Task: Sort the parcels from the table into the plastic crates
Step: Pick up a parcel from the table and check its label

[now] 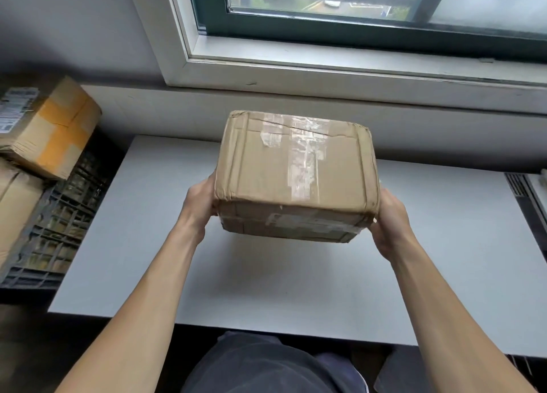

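Clothing: dark fabric (266,369) at the near edge of the view, nearer than both grips and between the two bare forearms.
Table: pale grey table (266,280) lies beneath and around both grips; its near edge is just beyond the fabric.
Left grip: the left grip (198,203) clasps the parcel's lower left edge, thumb against the side face. The other fingers are hidden by the box.
Right grip: the right grip (390,218) clasps the lower right edge, palm pressed to the side. Its fingertips are out of sight behind the box.
Parcel: the brown cardboard parcel (296,170) sits between the two grips, held clear above the table, with a soft shadow on the table below it. It is tilted so its top face is toward the camera.
Tape: clear tape (305,159) runs down the middle of the top face, with a worn label patch on the near face.
Crate: a dark plastic crate (68,203) stands off the table's left side, well left of the left grip.
Stacked boxes: a box with orange tape (50,126) rests tilted on the crate's load; a plain brown box (14,212) lies under it.
Right edge: a dark slatted piece (518,185) beyond the right grip; what it is cannot be told.
Window: a white sill (325,70) and a dark-framed window (355,11) lie farthest, beyond the parcel.
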The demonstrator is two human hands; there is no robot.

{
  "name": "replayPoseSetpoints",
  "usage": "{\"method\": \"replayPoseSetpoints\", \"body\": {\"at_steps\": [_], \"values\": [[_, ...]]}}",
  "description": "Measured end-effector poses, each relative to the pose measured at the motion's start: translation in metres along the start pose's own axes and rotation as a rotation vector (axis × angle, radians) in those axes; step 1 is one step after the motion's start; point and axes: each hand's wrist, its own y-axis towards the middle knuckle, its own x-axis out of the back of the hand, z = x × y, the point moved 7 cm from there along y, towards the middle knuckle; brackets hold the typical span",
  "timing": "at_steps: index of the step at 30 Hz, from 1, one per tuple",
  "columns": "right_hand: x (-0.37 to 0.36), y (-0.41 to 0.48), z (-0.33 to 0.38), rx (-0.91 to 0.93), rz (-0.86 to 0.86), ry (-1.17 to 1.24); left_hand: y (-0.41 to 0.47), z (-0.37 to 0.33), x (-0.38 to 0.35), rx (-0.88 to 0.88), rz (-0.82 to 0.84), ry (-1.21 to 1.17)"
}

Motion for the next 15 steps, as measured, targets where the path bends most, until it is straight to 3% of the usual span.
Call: {"method": "replayPoseSetpoints", "body": {"at_steps": [15], "values": [[-0.0067, -0.0089, -0.0001, -0.009, -0.049, -0.069, -0.0059, -0.0009, -0.0033, -0.028, 0.013, -0.007]]}}
